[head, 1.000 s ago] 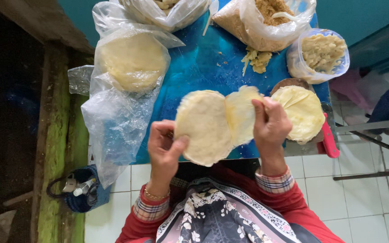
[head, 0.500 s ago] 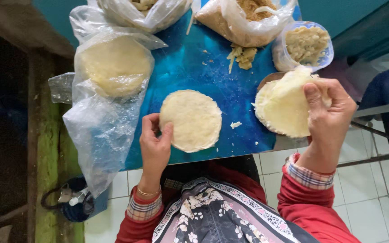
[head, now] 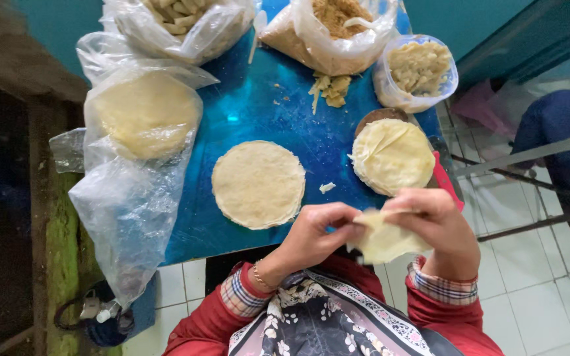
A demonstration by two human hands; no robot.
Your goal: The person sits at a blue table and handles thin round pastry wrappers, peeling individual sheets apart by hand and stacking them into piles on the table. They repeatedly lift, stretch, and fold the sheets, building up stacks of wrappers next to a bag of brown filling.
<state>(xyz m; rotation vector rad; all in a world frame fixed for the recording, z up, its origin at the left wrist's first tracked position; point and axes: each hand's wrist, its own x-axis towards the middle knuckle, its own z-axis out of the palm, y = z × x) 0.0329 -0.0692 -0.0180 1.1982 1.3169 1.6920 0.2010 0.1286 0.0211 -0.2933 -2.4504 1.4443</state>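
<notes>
- The left hand (head: pixel 315 234) and the right hand (head: pixel 433 221) meet just above the near edge of the blue surface (head: pixel 258 112), both pinching one thin pale wrapper sheet (head: pixel 385 238).
- Left grip: thumb and fingertips are pressed together on the sheet's left edge.
- Right grip: fingers curl over the sheet's top edge and clamp it from above; the sheet hangs limp and folded below that hand.
- The held sheet is off the surface, in front of the person's chest, over the patterned apron (head: pixel 324 316) and red sleeves.
- A flat round stack of wrappers (head: pixel 258 184) lies on the surface just beyond the left hand, not touching it.
- A second round stack (head: pixel 392 155), its top sheet creased, sits on a dark plate just beyond the right hand.
- A small scrap of dough (head: pixel 326 188) lies between the two stacks.
- At far left, a clear plastic bag (head: pixel 136 138) holds another round pile of wrappers and drapes over the surface's edge.
- Along the far edge stand a bag of pale chunks (head: pixel 179 23), a bag of brown shredded filling (head: pixel 334 29) and a bagged bowl of pale yellow filling (head: pixel 419 69).
- Crumbs of filling (head: pixel 328 87) lie loose near the bags.
</notes>
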